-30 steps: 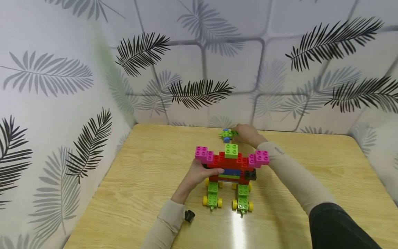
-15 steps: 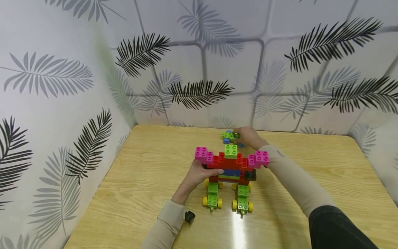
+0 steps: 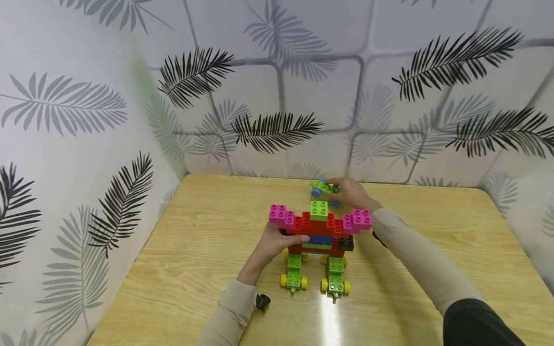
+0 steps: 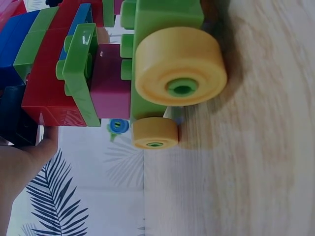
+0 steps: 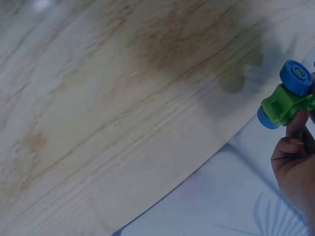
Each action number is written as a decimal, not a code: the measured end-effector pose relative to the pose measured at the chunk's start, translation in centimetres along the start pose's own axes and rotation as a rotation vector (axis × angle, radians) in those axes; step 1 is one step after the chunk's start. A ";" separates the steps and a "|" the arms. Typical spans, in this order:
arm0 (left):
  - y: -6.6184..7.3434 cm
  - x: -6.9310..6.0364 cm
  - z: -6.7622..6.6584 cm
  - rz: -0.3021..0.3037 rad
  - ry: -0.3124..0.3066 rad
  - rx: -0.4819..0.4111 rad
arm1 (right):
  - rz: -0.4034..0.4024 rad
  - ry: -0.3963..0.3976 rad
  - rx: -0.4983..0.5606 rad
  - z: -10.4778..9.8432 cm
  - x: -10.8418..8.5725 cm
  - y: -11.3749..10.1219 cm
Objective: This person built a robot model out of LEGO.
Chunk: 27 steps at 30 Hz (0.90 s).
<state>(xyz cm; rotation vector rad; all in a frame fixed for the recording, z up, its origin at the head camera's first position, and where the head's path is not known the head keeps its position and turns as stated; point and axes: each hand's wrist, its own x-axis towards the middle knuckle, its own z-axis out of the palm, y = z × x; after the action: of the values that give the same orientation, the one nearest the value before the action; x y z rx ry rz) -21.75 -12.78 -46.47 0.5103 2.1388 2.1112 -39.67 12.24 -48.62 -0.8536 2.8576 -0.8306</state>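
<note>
A figure of toy building bricks [image 3: 318,227] stands on the table on two green wheeled bases with yellow wheels. It has red and blue bricks in the body, pink arms and a lime-green top brick. My left hand [image 3: 272,242] grips its left side, thumb across the front; the other fingers are hidden behind. In the left wrist view the hand [image 4: 24,160] is beside a black brick [image 4: 17,115]. Behind the figure, my right hand [image 3: 352,192] pinches a green wheeled base [image 3: 325,186] with blue wheels. The right wrist view shows this base [image 5: 283,104] held off the table, tilted.
A small black piece [image 3: 262,302] lies on the wooden table [image 3: 199,230] next to my left wrist. A patterned wall [image 3: 259,86] rises close behind the table's back edge, and another [image 3: 82,192] stands along the left side.
My right hand has raised and tilted the green wheeled base, shifting it slightly to the right. My left hand keeps its hold on the brick figure, which stays in place.
</note>
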 end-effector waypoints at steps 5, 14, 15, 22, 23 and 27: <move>0.0 -0.1 -0.1 0.014 0.008 0.006 | -0.017 0.032 0.016 -1.3 -1.3 -0.5; 0.4 0.1 0.2 -0.038 0.016 0.014 | -0.002 0.085 0.094 -2.5 -3.2 -1.1; 0.4 0.2 0.2 -0.043 0.016 0.014 | 0.001 0.088 0.107 -2.7 -3.3 -1.1; 0.3 0.2 0.2 -0.031 0.018 0.012 | -0.018 0.157 0.134 -3.7 -4.6 -1.9; 0.3 0.2 0.2 -0.030 0.021 0.014 | -0.028 0.169 0.134 -3.8 -4.7 -1.9; 0.2 0.3 0.2 -0.022 0.025 0.016 | -0.047 0.193 0.135 -4.2 -5.2 -2.2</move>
<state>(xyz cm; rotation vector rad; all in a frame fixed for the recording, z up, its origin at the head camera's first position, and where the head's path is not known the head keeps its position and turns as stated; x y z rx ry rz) -21.91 -12.56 -46.19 0.4627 2.1665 2.1015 -34.99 15.39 -44.47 -0.8717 2.9090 -1.1570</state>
